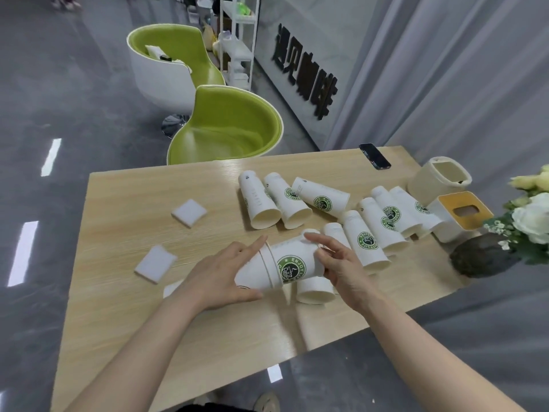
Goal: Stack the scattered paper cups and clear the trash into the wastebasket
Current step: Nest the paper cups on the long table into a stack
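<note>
My left hand (221,279) cups the wide end of a nested cup (255,273) lying on its side, thumb under it and fingers spread over the rim. My right hand (341,263) grips the outer cup (292,264), the one with the green logo, fingers curled round its narrow end, so the two cups sit partly telescoped between my hands just above the table (124,292). Another cup (316,288) lies under my right hand with its mouth towards me.

Beyond my hands I see three cups (285,200) lying on their sides in a loose row, and to the right a cluster of cups (386,221) lying close together, touching one another. Two white folded tissues (156,263) lie on the left of the table, and a third piece shows beside my left wrist. At the far right corner stands the small wastebasket (439,179), next to a tissue box (459,215), with a phone (375,156) at the far edge and a vase of flowers (487,254) on the right.
</note>
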Available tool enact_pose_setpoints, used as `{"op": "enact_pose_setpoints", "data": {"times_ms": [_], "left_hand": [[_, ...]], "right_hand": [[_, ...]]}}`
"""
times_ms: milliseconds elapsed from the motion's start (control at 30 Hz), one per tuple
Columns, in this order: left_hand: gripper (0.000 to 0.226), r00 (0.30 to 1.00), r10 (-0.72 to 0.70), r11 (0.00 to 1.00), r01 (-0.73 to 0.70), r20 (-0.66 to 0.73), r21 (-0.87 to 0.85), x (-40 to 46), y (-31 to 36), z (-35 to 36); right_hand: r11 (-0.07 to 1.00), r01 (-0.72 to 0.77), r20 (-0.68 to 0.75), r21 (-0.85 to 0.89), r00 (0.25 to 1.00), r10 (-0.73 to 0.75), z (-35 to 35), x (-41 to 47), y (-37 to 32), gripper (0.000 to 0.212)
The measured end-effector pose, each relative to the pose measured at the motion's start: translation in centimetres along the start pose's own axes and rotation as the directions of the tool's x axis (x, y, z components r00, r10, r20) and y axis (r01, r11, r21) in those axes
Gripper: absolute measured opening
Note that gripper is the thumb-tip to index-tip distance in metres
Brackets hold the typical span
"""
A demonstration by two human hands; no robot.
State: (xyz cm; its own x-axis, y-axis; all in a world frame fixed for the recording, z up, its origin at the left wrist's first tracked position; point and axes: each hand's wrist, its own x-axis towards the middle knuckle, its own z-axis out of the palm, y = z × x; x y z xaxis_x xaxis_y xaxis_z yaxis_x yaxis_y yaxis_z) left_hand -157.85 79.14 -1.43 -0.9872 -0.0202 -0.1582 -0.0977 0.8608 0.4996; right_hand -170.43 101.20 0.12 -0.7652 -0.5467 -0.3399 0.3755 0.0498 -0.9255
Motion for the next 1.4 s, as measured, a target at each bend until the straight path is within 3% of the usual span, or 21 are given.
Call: {"op": "enact_pose_setpoints", "data": {"times_ms": [300,400,533,600,733,933,1167,1400], "left_hand": [[0.102,0.999,0.007,1.0,-0.007,0.046,-0.006,0.3,0.1,0.9],[0.099,0.998,-0.008,1.0,0.009,0.057,-0.011,0.2,-0.7,0.8],[0.096,0.998,-0.02,0.999,0.023,0.051,-0.047,0.5,-1.8,0.2],[0.096,0.998,-0.033,0.998,0.036,0.06,-0.051,0.8,-2.2,0.0],[0.097,0.996,-0.057,0.997,0.061,0.068,-0.053,0.9,-2.1,0.1],[0.098,0.99,-0.088,0.995,0.092,0.107,-0.032,0.6,-1.9,0.7],[0.098,0.988,-0.104,0.993,0.11,0.113,-0.047,0.7,-1.9,0.9],[0.097,0.991,-0.07,0.995,0.078,0.113,-0.067,1.3,-1.8,0.9]], "right_hand": [[0.997,-0.009,-0.036,-0.076,0.999,0.006,7.0,-2.2,4.1,0.033],[1.0,-0.018,-0.225,0.001,0.974,0.018,7.4,-2.7,5.0,0.029],[0.986,-0.034,-0.641,0.161,0.756,0.131,5.7,-3.1,7.5,0.03],[0.966,-0.057,-0.715,0.252,0.662,0.226,5.0,-3.1,8.3,0.035],[0.936,-0.037,-0.738,0.349,0.605,0.299,4.0,-2.1,8.9,0.042],[0.938,-0.086,-0.687,0.336,0.658,0.307,2.7,-0.3,10.1,0.024],[0.953,-0.036,-0.65,0.301,0.723,0.233,1.6,-0.6,9.7,0.031],[1.0,0.024,-0.616,-0.011,0.787,-0.026,-0.8,-2.9,8.2,0.037]]}}
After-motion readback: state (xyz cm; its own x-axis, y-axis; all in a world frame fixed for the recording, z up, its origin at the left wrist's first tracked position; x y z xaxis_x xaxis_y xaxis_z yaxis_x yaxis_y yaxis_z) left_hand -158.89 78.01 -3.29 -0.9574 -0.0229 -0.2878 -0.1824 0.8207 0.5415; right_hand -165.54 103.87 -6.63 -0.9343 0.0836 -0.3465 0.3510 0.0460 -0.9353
